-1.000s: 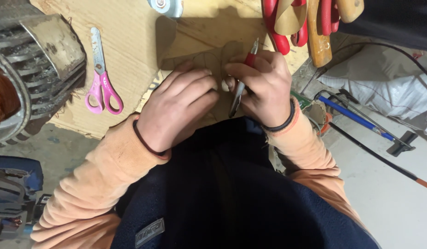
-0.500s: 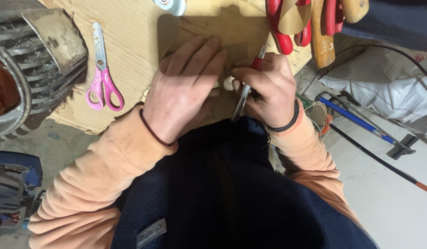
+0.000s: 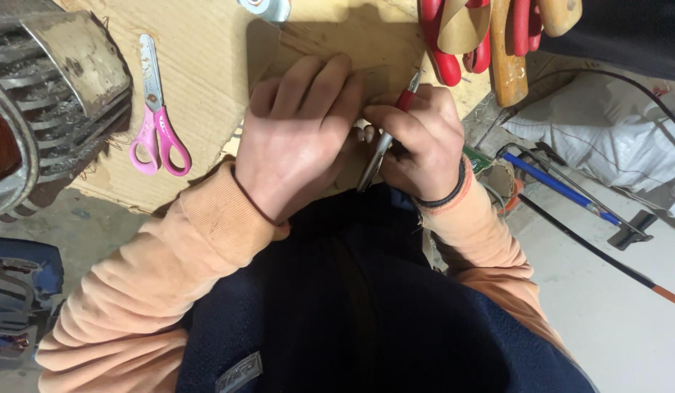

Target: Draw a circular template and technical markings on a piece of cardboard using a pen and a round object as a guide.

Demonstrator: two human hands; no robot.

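Observation:
My left hand [image 3: 297,135] lies flat, fingers spread, pressing down on a brown cardboard sheet [image 3: 206,80]. My right hand [image 3: 417,135] is closed around a thin tool with a red grip and a metal shaft [image 3: 385,142], its tip pointing at the cardboard just right of my left fingers. The two hands touch at the thumbs. What lies under my left palm is hidden.
Pink-handled scissors [image 3: 157,124] lie on the cardboard to the left. A ribbed motor housing [image 3: 53,94] stands at far left. Red-handled pliers and a wooden handle [image 3: 501,44] lie at the top right. A hacksaw [image 3: 570,196] and a white sack [image 3: 607,138] rest on the floor at right.
My left hand has slid up and flattened on the cardboard, fingers stretched out. My right hand keeps the red tool and has shifted slightly up with it.

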